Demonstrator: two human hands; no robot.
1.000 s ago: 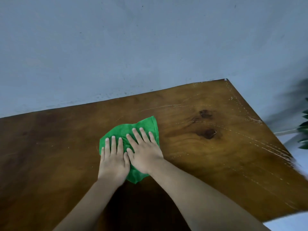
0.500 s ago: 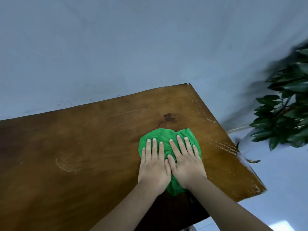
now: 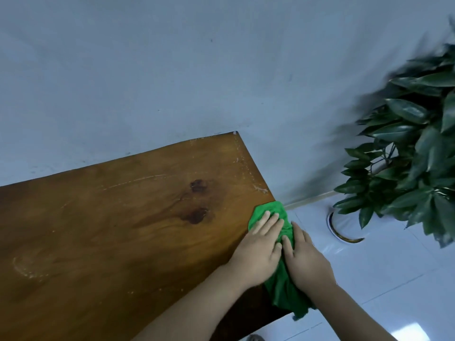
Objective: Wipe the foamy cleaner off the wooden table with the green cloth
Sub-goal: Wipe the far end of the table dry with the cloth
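My left hand flat on the green cloth, fingers straight, my right hand pressing flat beside it, cloth bunched over the wooden table's right edge, faint foam streaks nearby

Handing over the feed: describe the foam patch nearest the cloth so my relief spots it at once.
Take the wooden table and follow its right-hand edge from the far corner toward the green cloth. Just short of the cloth, on that edge, sits a small white foam patch. Unlike the thin dotted trails elsewhere, it is a short, dense blotch.
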